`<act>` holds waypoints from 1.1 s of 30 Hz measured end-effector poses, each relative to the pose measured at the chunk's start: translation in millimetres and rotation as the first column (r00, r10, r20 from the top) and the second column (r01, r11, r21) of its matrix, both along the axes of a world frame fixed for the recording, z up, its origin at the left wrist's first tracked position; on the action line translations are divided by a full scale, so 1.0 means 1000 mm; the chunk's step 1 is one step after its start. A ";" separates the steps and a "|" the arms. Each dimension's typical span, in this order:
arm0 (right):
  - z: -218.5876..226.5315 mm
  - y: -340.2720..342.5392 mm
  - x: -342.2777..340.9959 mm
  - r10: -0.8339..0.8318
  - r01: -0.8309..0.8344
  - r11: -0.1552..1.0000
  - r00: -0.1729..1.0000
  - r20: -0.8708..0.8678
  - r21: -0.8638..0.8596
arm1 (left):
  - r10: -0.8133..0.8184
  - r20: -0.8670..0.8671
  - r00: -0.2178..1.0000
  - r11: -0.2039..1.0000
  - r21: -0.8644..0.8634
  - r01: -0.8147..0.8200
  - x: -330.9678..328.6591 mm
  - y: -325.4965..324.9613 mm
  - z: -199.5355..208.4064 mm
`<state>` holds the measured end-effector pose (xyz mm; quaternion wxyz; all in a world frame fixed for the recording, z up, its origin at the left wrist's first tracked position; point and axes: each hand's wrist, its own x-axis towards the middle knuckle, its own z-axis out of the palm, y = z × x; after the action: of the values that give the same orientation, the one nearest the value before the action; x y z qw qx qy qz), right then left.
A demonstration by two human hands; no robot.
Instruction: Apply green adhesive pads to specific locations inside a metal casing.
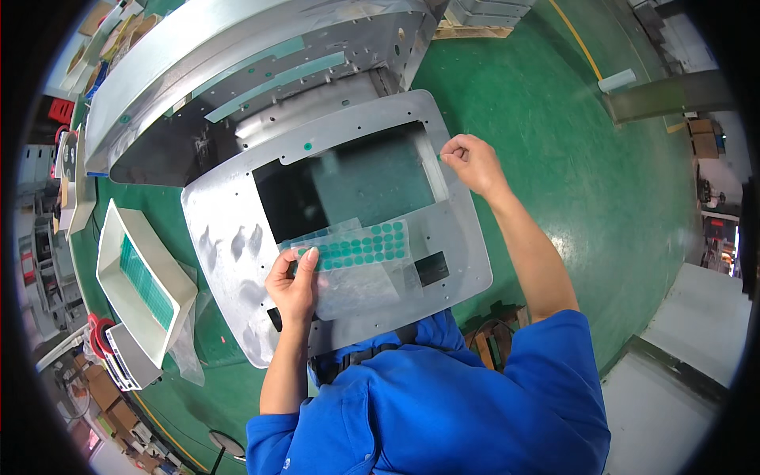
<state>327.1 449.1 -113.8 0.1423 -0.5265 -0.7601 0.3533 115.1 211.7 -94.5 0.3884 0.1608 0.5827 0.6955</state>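
Observation:
My left hand [293,289] grips the left end of a clear sheet of green round stickers [362,248], thumb on top. The sheet lies over the lower part of a grey metal panel [218,237], below its large rectangular opening. My right hand [475,166] is closed in a pinch above the panel's upper right edge, beside the opening. A small green bit shows at its fingertips, apparently one round sticker. A single green dot [307,146] sits on the panel's top border, among several small holes. Another clear sheet lies partly under the held one.
A large curved metal housing [261,47] with green strips and studs stands behind the panel. To the left, a white bin [170,289] contains a green sheet, with red-handled scissors [100,336] near it. A grey beam [673,95] juts in at the right over the green floor.

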 end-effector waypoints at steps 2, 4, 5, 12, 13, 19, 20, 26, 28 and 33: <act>0.003 -0.002 0.000 -0.031 0.030 0.999 0.998 -0.057 -0.015 | 0.012 -0.013 1.000 1.000 -0.022 -0.012 0.000 -0.004 0.001; 0.007 -0.001 -0.003 -0.062 0.053 0.994 0.993 -0.100 -0.091 | 0.021 -0.048 0.999 0.999 -0.048 -0.024 -0.003 -0.010 0.007; 0.008 0.003 -0.001 -0.081 0.063 0.985 0.991 -0.106 -0.159 | 0.021 -0.070 0.997 0.998 -0.063 -0.026 -0.004 -0.014 0.012; 0.073 -0.051 -0.047 0.212 -0.285 0.955 0.849 -0.484 -0.082 | 0.103 -0.308 0.946 0.995 0.029 -0.099 -0.015 -0.072 0.059; 0.099 -0.090 -0.063 0.363 -0.463 0.886 0.730 -0.580 -0.028 | 0.090 -0.360 0.928 0.996 0.009 -0.093 -0.017 -0.085 0.063; 0.120 -0.192 -0.084 0.480 -0.698 0.675 0.660 -0.578 -0.237 | 0.004 -0.598 0.801 1.000 -0.018 -0.019 -0.018 -0.145 0.077; 0.116 -0.197 -0.082 0.489 -0.708 0.657 0.663 -0.567 -0.261 | 0.035 -0.402 0.915 0.998 -0.026 -0.050 -0.009 -0.142 0.091; 0.099 -0.223 -0.073 0.338 -0.649 0.647 0.714 -0.614 -0.399 | -0.071 -0.469 0.881 0.997 -0.069 0.043 -0.007 -0.173 0.056; 0.086 -0.231 -0.070 0.325 -0.616 0.711 0.716 -0.617 -0.340 | -0.094 -0.494 0.864 0.995 -0.074 0.066 -0.008 -0.175 0.050; 0.069 -0.233 -0.070 0.431 -0.520 0.854 0.728 -0.533 -0.019 | -0.035 -0.186 0.982 0.991 -0.136 0.009 0.002 -0.167 0.040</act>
<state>257.3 216.1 -44.7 0.1978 -0.2106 -0.7717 0.5665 116.9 44.2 -54.1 0.3492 0.2057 0.6606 0.6320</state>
